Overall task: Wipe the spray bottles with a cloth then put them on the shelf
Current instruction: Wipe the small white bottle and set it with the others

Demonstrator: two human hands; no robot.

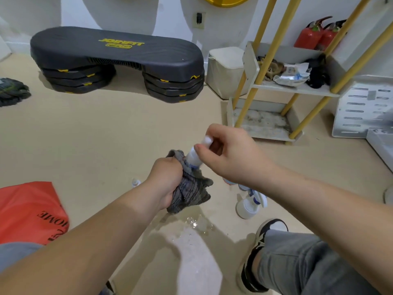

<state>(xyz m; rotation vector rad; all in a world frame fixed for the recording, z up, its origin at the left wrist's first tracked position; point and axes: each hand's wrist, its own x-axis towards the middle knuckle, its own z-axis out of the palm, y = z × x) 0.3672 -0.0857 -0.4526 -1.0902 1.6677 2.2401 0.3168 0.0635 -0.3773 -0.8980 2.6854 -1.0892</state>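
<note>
A small white spray bottle (194, 158) is held in mid-air at the centre of the head view. My left hand (168, 179) squeezes a grey cloth (191, 192) around the bottle's lower body, which the cloth hides. My right hand (225, 154) pinches the bottle's white cap end from above. On the floor under my right forearm lies another white spray bottle (248, 206) with a blue-and-white trigger head, and part of a third (228, 181) peeks out beside it. The white shelf with yellow posts (276, 88) stands at the back right.
A black step platform (117, 60) stands at the back. A white bin (225, 71) sits left of the shelf, red fire extinguishers (314, 35) behind it. A red bag (32, 211) lies at left, a puddle (193, 224) below the cloth. My shoe (259, 252) is at lower right.
</note>
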